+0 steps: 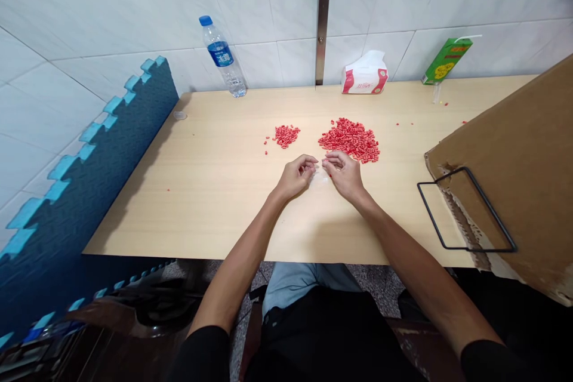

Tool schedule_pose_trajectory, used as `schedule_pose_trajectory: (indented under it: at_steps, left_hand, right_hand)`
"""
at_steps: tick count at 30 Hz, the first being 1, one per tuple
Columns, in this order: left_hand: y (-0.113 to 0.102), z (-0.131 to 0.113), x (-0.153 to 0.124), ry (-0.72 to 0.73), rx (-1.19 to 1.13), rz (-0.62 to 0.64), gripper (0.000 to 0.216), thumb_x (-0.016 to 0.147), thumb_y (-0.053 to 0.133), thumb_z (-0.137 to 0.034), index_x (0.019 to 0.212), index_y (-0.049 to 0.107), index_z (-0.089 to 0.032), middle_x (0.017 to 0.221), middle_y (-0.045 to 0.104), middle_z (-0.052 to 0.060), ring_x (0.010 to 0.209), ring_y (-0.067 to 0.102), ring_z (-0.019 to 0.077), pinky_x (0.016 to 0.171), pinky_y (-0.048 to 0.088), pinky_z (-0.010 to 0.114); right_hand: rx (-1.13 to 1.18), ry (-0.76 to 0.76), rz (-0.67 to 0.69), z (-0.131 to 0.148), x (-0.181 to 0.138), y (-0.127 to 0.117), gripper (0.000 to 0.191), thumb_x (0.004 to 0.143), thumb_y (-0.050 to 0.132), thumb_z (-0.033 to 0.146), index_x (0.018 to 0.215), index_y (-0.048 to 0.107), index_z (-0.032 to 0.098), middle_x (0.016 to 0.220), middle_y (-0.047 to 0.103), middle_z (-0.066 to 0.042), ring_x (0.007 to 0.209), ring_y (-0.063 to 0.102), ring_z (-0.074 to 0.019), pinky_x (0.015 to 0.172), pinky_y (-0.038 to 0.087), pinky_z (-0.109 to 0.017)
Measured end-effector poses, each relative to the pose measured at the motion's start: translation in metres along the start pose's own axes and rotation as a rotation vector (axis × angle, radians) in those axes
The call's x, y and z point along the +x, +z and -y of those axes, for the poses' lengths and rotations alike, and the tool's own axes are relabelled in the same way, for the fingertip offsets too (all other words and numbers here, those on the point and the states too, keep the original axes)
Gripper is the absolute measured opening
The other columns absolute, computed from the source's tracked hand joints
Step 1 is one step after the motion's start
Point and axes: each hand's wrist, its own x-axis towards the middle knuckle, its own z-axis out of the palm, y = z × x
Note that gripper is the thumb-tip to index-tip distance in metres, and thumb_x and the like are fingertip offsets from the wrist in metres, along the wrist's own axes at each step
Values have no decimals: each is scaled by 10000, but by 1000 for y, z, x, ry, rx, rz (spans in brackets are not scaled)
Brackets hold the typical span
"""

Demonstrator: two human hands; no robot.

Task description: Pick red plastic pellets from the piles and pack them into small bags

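Note:
Both my hands meet at the middle of the wooden table [215, 203]. My left hand [296, 176] and my right hand [344, 172] pinch a small clear item [320, 172] between their fingertips; it looks like thin plastic, and a red piece shows at my right fingers. Just beyond my right hand lies a large heap of small red pieces [350, 138]. A smaller heap of red pieces [286, 134] lies beyond my left hand. A few red pieces are scattered about the tabletop.
A water bottle [222, 57], a tissue pack [364, 74] and a green drink carton [446, 59] stand along the tiled back wall. A cardboard box [514, 161] with a black wire frame [465, 209] fills the right side. Blue foam mat [89, 161] leans at the left.

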Motion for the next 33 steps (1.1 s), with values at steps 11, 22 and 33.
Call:
schedule_pose_trajectory:
  at_steps: [11,22,33]
  left_hand:
    - [3,7,1,-111,-162,-56,197,764,654,-297,898,638,-154,822,704,49,800,660,164,740,485,275]
    - [0,-3,-1,-3,228,-54,146,824,584,-288,866,670,-178,830,664,41,817,579,177,784,444,321]
    - [3,-3,-3,140,583,52,112,834,614,-279,801,700,-215,914,653,56,925,501,235,810,351,382]
  right_hand:
    - [118,34,61,-2,1,0,186,763,681,322,902,667,199,897,713,-40,868,694,-196,830,559,-349]
    - [183,76,54,-3,1,0,228,772,682,376,907,638,198,875,711,-42,842,705,-191,828,563,-353]
    - [122,83,-40,-4,2,0,260,791,650,427,906,623,195,834,691,-40,804,696,-189,790,561,-360]
